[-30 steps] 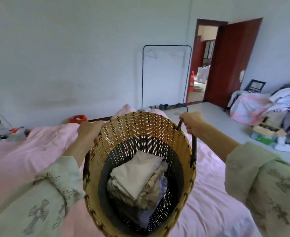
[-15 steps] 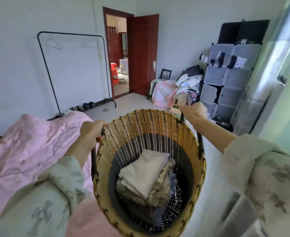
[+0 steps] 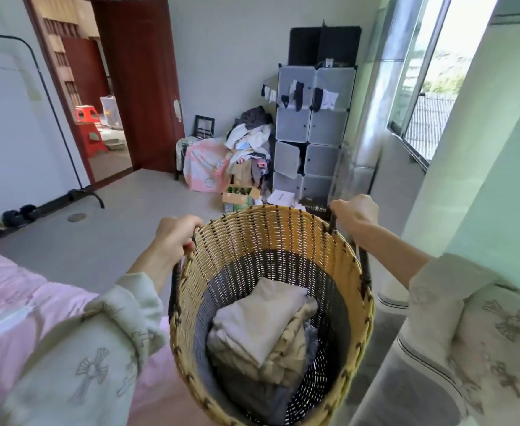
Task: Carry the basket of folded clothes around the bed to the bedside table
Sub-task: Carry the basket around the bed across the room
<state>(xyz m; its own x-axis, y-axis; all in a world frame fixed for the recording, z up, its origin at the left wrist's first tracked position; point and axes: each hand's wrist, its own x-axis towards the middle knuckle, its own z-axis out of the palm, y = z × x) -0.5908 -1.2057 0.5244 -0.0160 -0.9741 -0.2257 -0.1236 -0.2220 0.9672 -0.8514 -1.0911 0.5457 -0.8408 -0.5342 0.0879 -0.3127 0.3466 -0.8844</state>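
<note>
Beside the bed (image 3: 3, 302), both hands' grips clench the basket (image 3: 271, 232) handles.

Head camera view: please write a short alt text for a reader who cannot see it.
Two hands, the left hand and the right hand, hold a woven basket of folded clothes by its dark handles. A pink bed lies at the left; ahead are an open red door and a clothes pile.

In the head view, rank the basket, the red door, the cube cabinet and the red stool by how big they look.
1. Basket, though nearness inflates it.
2. Red door.
3. Cube cabinet.
4. Red stool, farthest away.
</note>
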